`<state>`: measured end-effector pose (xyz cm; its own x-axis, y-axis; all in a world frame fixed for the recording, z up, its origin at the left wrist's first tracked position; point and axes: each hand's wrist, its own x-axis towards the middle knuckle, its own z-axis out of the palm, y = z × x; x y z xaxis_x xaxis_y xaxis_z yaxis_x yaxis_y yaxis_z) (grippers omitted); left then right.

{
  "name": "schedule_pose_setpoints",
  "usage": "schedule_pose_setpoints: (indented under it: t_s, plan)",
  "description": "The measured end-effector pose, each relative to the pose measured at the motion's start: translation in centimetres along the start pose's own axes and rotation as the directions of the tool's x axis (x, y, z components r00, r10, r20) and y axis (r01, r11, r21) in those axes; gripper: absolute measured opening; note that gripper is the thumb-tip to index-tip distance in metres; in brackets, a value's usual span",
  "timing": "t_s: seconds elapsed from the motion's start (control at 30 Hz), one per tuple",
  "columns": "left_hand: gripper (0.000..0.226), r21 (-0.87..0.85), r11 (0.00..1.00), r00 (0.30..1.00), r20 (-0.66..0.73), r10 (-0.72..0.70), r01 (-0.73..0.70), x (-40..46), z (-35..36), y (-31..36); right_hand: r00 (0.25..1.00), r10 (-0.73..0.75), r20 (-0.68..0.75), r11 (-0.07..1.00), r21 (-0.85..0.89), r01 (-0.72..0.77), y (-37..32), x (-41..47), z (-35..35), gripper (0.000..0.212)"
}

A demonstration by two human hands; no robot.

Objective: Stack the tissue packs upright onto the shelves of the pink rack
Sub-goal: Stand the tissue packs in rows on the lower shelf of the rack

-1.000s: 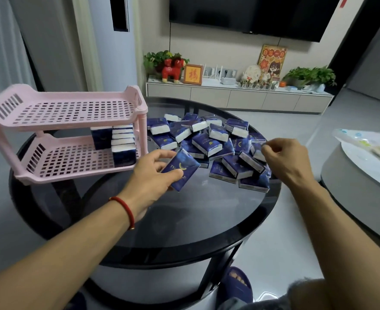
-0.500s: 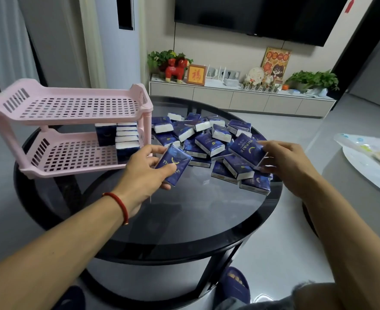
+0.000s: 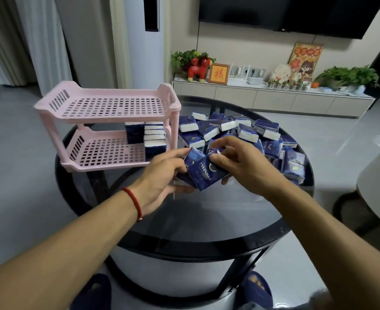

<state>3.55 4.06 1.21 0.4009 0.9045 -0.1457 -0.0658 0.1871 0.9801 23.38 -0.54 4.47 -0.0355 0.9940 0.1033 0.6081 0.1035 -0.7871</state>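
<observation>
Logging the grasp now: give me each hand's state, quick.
Left hand: closed on a tissue pack.
Right hand: closed on a second pack, pressed against the first.

A red toy horse [image 3: 198, 68] stands beside a framed picture [image 3: 218, 73].

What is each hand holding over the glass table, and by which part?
Left hand grips one blue tissue pack by its left end. Right hand grips a second tissue pack by its right end. The packs touch.
</observation>
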Motion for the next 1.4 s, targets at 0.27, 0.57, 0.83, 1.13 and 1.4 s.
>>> schedule_pose_setpoints:
  t_s: [0.27,0.57,0.83,1.13,1.4]
  plan:
    - [0.066,0.231,0.967,0.993,0.055,0.100,-0.110,-0.7,-2.1,-1.1,0.954,-0.224,-0.198,0.940,-0.302,0.158,-1.0,1.7,3.4,0.043]
    - [0.064,0.516,0.833,0.976,0.031,0.214,-0.199,-0.7,-6.4,-1.5,0.978,-0.179,0.106,0.954,-0.224,0.199,-0.7,3.2,6.0,0.052]
    - [0.058,0.592,0.771,0.968,0.066,0.243,-0.234,-0.8,-9.1,-2.5,0.971,-0.173,0.164,0.963,-0.177,0.202,-0.3,4.7,8.1,0.050]
    - [0.053,0.570,0.796,0.969,0.005,0.246,-0.205,-0.1,-10.2,-2.3,0.977,-0.189,0.096,0.975,-0.098,0.198,-0.1,5.1,8.9,0.054]
    - [0.049,0.596,0.786,0.943,-0.141,0.303,-0.164,0.1,-13.4,1.5,0.986,-0.164,-0.038,0.985,0.040,0.166,-1.2,5.8,9.0,0.033]
